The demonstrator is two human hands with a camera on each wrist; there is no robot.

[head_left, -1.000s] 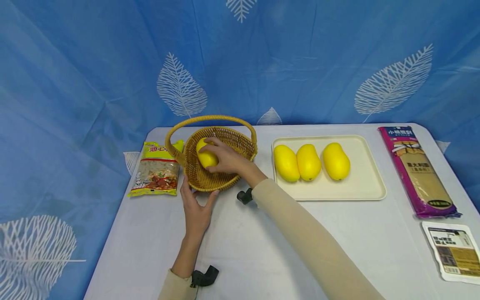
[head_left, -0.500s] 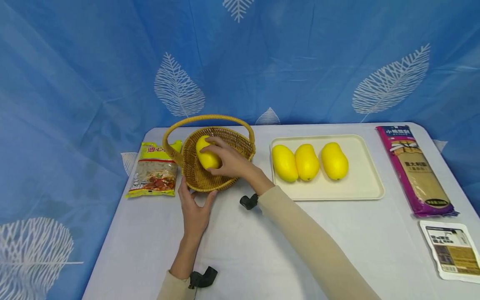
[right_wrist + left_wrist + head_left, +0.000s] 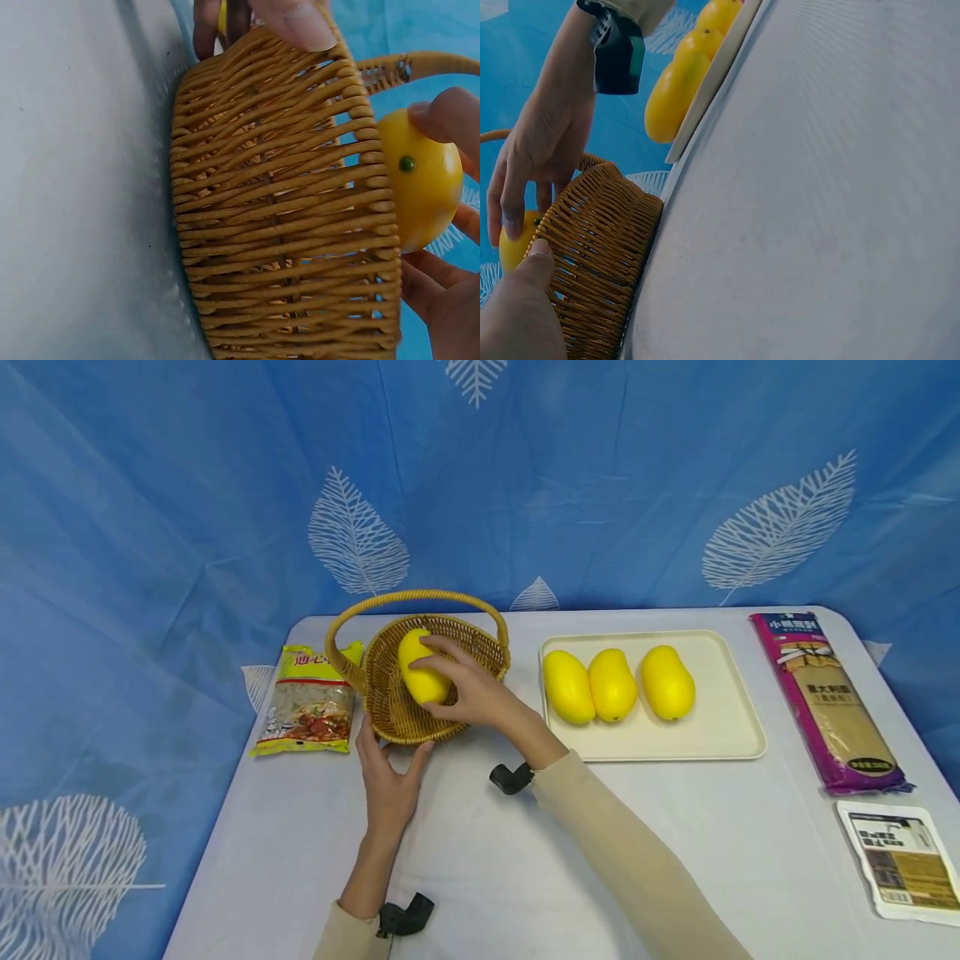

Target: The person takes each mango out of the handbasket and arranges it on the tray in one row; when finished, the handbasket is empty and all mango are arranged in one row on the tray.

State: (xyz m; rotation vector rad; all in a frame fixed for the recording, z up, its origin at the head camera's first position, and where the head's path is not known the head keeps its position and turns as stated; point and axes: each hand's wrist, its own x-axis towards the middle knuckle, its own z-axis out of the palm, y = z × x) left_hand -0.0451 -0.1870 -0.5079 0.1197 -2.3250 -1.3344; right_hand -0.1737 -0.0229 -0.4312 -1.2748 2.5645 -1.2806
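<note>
My right hand point(image 3: 476, 689) grips a yellow mango point(image 3: 420, 664) over the inside of a brown wicker basket point(image 3: 480, 643), fingers on its far side and thumb on its near side. In the right wrist view that mango point(image 3: 420, 180) shows at the basket's rim, with a green stem spot. My left hand point(image 3: 392, 789) holds the basket's near left edge, its thumb point(image 3: 536, 266) against the rim and its fingers around the left side. Several of its fingers are partly hidden. On a cream tray point(image 3: 720, 727) to the right lie three more mangoes point(image 3: 613, 685).
A yellow-topped food packet point(image 3: 311, 702) lies left of the basket. At the right edge of the white table point(image 3: 480, 877) are a purple noodle packet point(image 3: 840, 710) and a white flat package point(image 3: 900, 860). The basket's tall handle point(image 3: 420, 597) arches over its back side.
My right hand has drawn slightly back and to the right with the mango, which has shifted rightward within the basket's outline. My left hand stays at the basket.
</note>
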